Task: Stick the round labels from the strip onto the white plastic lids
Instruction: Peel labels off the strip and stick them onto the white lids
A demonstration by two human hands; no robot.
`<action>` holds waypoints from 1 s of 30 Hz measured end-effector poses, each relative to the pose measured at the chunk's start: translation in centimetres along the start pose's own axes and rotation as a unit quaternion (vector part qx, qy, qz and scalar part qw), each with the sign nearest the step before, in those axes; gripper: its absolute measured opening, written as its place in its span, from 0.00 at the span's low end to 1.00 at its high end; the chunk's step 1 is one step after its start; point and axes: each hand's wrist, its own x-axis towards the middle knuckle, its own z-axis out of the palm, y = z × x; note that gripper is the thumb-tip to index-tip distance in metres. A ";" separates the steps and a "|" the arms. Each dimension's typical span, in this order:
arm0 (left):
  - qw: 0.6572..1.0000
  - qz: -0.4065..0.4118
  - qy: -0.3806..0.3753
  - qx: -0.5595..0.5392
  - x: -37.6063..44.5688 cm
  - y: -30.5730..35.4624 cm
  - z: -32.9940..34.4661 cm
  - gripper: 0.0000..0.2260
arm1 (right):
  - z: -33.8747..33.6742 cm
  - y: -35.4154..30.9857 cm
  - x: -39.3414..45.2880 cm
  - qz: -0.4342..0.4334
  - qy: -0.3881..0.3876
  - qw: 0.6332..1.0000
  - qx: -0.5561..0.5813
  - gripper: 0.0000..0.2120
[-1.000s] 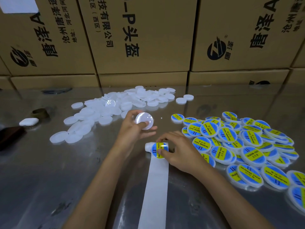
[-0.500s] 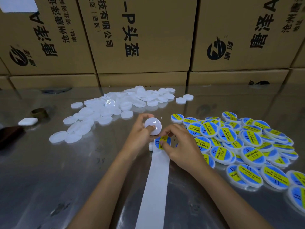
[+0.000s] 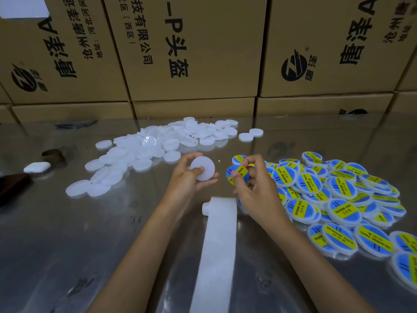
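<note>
- The left hand (image 3: 189, 179) grips a plain round white lid (image 3: 202, 168), thumb curled on its matte face, above the middle of the glossy metal table (image 3: 56, 245).
- The right hand (image 3: 255, 188) pinches a round blue-and-yellow label (image 3: 237, 175) just right of that lid, apart from it.
- The white backing strip (image 3: 216, 249) runs from the near edge to a small roll (image 3: 206, 208) below the hands.
- Unlabelled translucent lids (image 3: 140, 154) lie heaped toward the far left; labelled lids (image 3: 327, 195) pile at the right edge.
- Brown cardboard boxes (image 3: 191, 53) stand along the far edge.

Bare lids (image 3: 144, 154) left, labelled lids (image 3: 338, 195) right, strip (image 3: 216, 245) between.
</note>
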 end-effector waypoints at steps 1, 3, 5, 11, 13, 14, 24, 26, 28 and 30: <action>1.000 0.001 -0.002 -0.018 0.0 0.1 0.0 0.13 | 0.0 -0.1 0.0 0.005 0.000 1.000 0.004 0.10; 0.998 -0.008 -0.009 -0.056 0.0 0.3 0.0 0.13 | 0.0 -0.4 0.0 0.021 0.001 1.000 0.021 0.12; 0.995 -0.024 -0.026 -0.098 -0.2 0.3 0.1 0.14 | -0.1 -0.7 0.1 0.041 0.000 0.998 0.055 0.13; 0.982 -0.083 -0.088 -0.143 -1.1 0.4 1.1 0.15 | -0.2 -1.2 0.2 0.075 -0.023 0.986 0.149 0.12; 0.981 -0.089 -0.109 -0.136 -1.3 0.4 1.6 0.16 | -0.1 -1.2 0.2 0.074 -0.024 0.985 0.157 0.12; 0.980 -0.091 -0.118 -0.130 -1.4 0.4 1.8 0.16 | -0.1 -1.2 0.2 0.072 -0.024 0.984 0.160 0.12; 0.979 -0.084 -0.160 -0.092 -1.6 -0.5 2.6 0.17 | 0.0 -0.4 0.2 0.053 -0.031 0.993 0.099 0.13; 0.979 -0.084 -0.161 -0.090 -1.6 -0.6 2.6 0.17 | 0.0 -0.3 0.2 0.054 -0.029 0.994 0.096 0.13; 0.979 -0.083 -0.163 -0.088 -1.6 -0.6 2.6 0.17 | 0.0 -0.3 0.3 0.053 -0.027 0.994 0.091 0.13; 0.979 -0.083 -0.162 -0.087 -1.6 -0.6 2.6 0.17 | 0.0 -0.2 0.3 0.054 -0.024 0.994 0.095 0.13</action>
